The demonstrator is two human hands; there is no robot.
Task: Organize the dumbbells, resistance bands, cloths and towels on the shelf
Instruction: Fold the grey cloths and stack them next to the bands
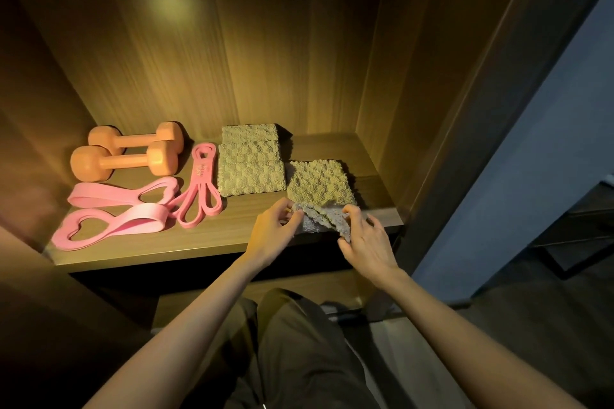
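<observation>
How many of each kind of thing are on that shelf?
Orange dumbbells: 2
Pink resistance bands: 3
Checked towels: 4, the nearest towel pinched by left hand and right hand
Total: 9

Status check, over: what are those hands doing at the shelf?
The left hand and right hand both pinch the grey cloth. Cloth crumpled at front edge of shelf, against a folded towel. Nothing in the way.

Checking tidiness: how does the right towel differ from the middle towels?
The right towel has its loose edge pinched by the left hand and right hand; the middle towels lie untouched. The right towel sits nearer the shelf front than the middle towels. Both are checked.
</observation>
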